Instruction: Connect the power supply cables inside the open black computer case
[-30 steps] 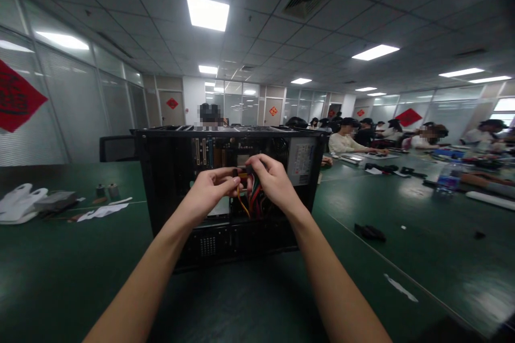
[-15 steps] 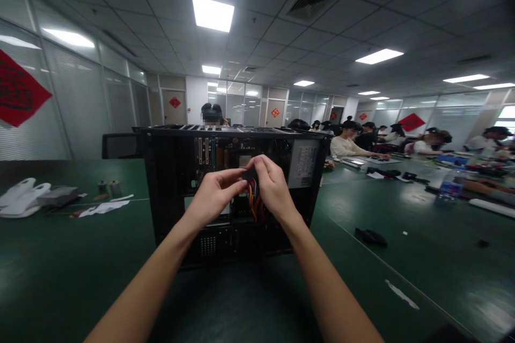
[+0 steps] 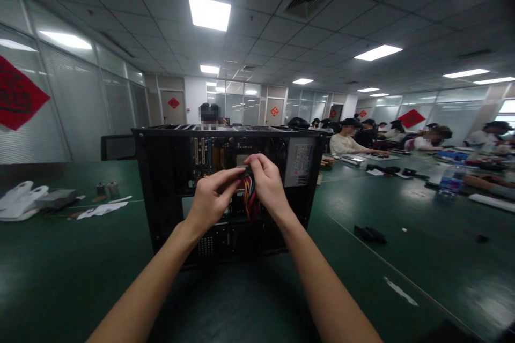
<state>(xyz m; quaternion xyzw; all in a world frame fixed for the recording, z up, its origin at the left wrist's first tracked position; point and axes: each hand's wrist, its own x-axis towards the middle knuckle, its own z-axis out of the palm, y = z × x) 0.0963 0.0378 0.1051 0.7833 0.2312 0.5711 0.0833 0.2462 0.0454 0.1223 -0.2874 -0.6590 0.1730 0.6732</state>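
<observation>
An open black computer case (image 3: 164, 182) stands in front of me on a green table. Both hands meet at its open side, pinching a dark power connector whose bundle of coloured wires (image 3: 250, 201) hangs down between them. My left hand (image 3: 211, 195) grips the connector from the left, thumb and fingers closed. From the right, my right hand (image 3: 267, 182) closes around its upper end and the wires. Behind the fingers is the motherboard (image 3: 219, 158), partly covered. The power supply (image 3: 298, 162), with a printed label, fills the upper right of the case.
A white plastic bag (image 3: 22, 198), a grey box (image 3: 58, 198) and scraps of paper (image 3: 103, 209) lie on the left. To the right are a black item (image 3: 370, 234), a paper strip (image 3: 401, 291) and a water bottle (image 3: 451, 179). Several people sit farther off.
The case appears slightly farther left in view. Both hands have shifted a little left with the connector, and more of the coloured wires shows between them.
</observation>
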